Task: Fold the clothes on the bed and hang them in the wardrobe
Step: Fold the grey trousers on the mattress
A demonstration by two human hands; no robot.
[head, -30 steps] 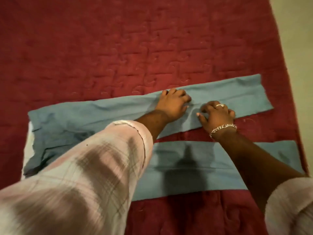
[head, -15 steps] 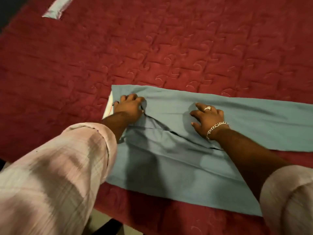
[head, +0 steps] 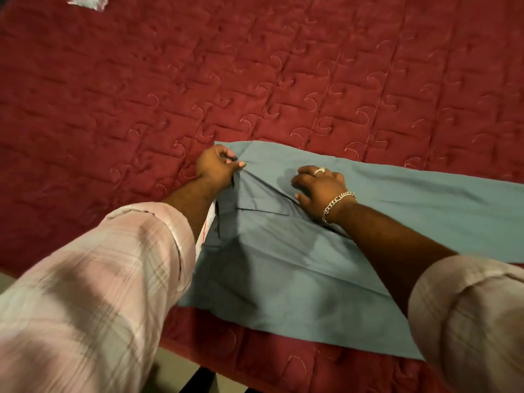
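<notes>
Head view: blue trousers [head: 326, 251] lie flat on the red quilted bed [head: 255, 80]. Left hand [head: 217, 167] pinches a bunch of the cloth at the waist end. Right hand [head: 320, 188], just beside it, presses down with fingers bent, nothing grasped. Plaid sleeve [head: 99, 279] near the camera.

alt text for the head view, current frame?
A person's left hand grips the bunched waistband end of blue-grey trousers lying flat on a dark red quilted bedspread, while the right hand, wearing a ring and a chain bracelet, presses on the fabric beside it. Rolled pale plaid sleeves fill the foreground.
</notes>
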